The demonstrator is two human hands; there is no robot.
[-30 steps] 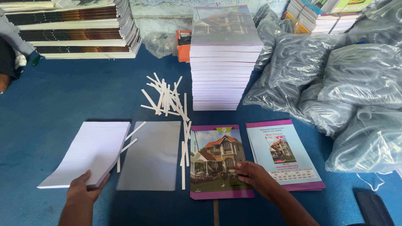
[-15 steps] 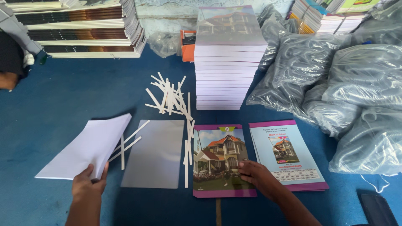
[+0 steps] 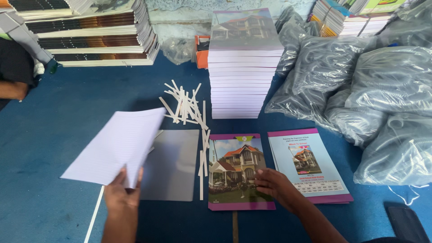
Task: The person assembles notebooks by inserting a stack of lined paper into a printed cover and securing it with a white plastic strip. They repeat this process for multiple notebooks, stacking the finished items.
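Note:
My left hand [image 3: 120, 194] grips the near edge of a stack of white lined pages [image 3: 117, 146] and holds it lifted and tilted above the blue floor. Right of it lies a flat grey board [image 3: 173, 164]. My right hand [image 3: 274, 183] rests with fingers spread on the lower right corner of a purple-edged cover with a house picture [image 3: 238, 168]. A second printed cover with a smaller house picture [image 3: 308, 164] lies just to the right.
A tall stack of bound notebooks [image 3: 243, 67] stands behind the covers. Several white paper strips [image 3: 186, 108] lie scattered left of it. Plastic-wrapped bundles [image 3: 378, 94] fill the right side, and piles of printed sheets [image 3: 94, 33] sit at the back left. A person's arm [image 3: 13, 87] is at the far left.
My left hand has lifted the lined pages off the floor and swung them right, toward the grey board. My right hand stays on the house cover.

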